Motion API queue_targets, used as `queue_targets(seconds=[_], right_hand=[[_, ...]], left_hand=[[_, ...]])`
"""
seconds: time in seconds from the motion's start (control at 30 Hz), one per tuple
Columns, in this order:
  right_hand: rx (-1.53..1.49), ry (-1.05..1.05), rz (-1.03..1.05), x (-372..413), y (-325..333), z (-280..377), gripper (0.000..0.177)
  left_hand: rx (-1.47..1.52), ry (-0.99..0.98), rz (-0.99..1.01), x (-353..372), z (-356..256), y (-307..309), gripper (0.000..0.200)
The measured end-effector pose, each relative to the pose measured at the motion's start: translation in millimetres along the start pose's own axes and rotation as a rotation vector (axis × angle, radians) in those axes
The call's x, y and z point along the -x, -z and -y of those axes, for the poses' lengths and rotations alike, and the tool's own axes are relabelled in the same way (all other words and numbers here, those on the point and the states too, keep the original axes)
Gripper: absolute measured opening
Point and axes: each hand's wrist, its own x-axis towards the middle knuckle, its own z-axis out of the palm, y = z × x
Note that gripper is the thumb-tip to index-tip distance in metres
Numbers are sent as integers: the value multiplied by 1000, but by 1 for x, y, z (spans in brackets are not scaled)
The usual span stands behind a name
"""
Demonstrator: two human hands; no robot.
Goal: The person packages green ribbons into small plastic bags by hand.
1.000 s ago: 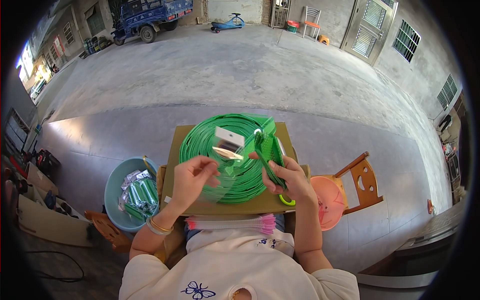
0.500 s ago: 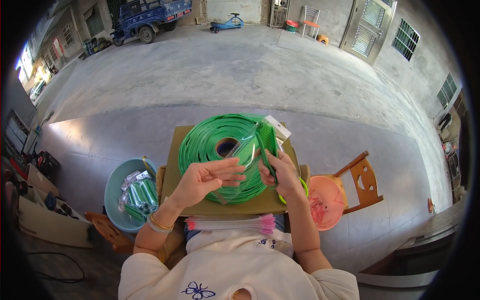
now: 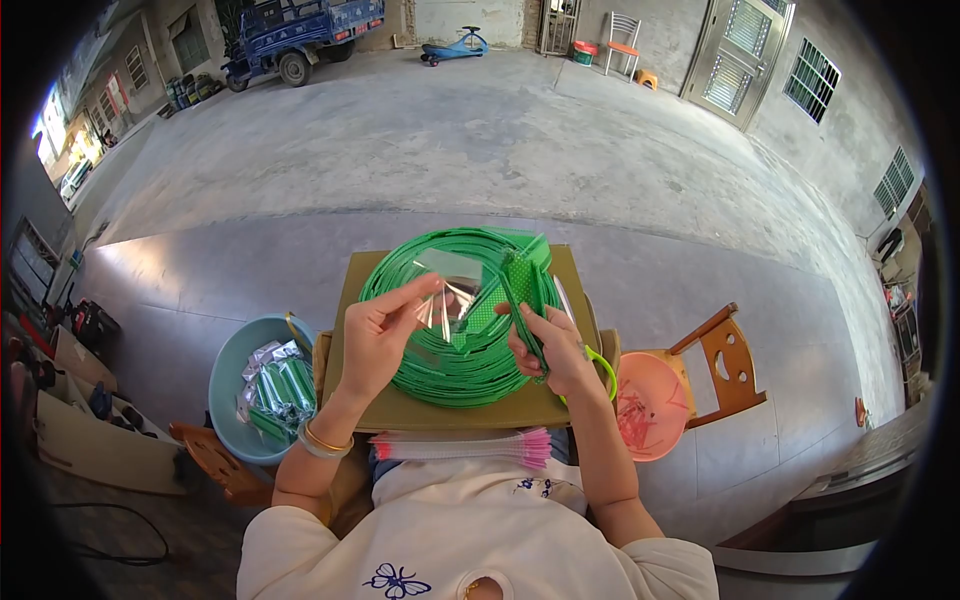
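A large roll of green ribbon (image 3: 430, 375) lies flat on a brown board at my front. My left hand (image 3: 378, 335) pinches a clear plastic bag (image 3: 447, 268) between thumb and fingertips, above the roll's middle. Closed around a folded length of green dotted ribbon (image 3: 527, 275), my right hand (image 3: 556, 350) is over the roll's right side. The bag's lower end reaches toward the folded ribbon and overlaps it in this view. Bright green scissor handles (image 3: 606, 374) show beside my right wrist, partly hidden by it.
At the left stands a blue tub (image 3: 228, 370) with packed green pieces. A pink basin (image 3: 655, 440) with red strips sits on a wooden chair (image 3: 728, 370) at the right. Across my lap lies a bundle of clear strips with pink ends (image 3: 465, 446). A blue three-wheeled truck (image 3: 300, 40) is parked far off.
My left hand has moved up and left, its fingers going from outstretched to pinching the clear bag. The bag has shifted left, off the folded ribbon; a white card behind it is out of sight.
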Motion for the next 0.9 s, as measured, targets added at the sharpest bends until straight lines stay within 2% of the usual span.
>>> queue_targets(seconds=[0.03, 0.1, 0.23, 0.33, 0.43, 0.53, 0.63, 0.73, 0.83, 0.9], right_hand=[[-8, -32, 67, 2, -1, 0, 30], [-23, -96, 202, 6, -2, -1, 30], [192, -187, 365, 16, -18, -1, 30], [356, -115, 232, 13, -25, -7, 29], [413, -57, 231, 6, -21, -19, 29], [23, -211, 165, 6, -24, -14, 28], [-332, -170, 259, 2, -18, -18, 26], [-353, -148, 236, 3, -22, -18, 25], [-390, -301, 409, 2, -15, -18, 23], [-554, -439, 640, -4, -6, -23, 23]], left_hand=[[8, -58, -54, -3, 5, 0, 27], [-245, -131, -143, -8, 16, 0, 27], [-534, -267, -209, -11, 17, -8, 29], [-673, -213, -176, -7, 4, -16, 31], [-792, -430, -131, -7, 12, -23, 38], [-878, -508, -124, -4, 27, -28, 46], [-860, -621, -96, -2, 32, -33, 53], [-738, -394, -40, 5, 25, -37, 58], [-685, -257, 120, 3, 21, -27, 59], [-594, -347, 187, -1, 20, -23, 59]])
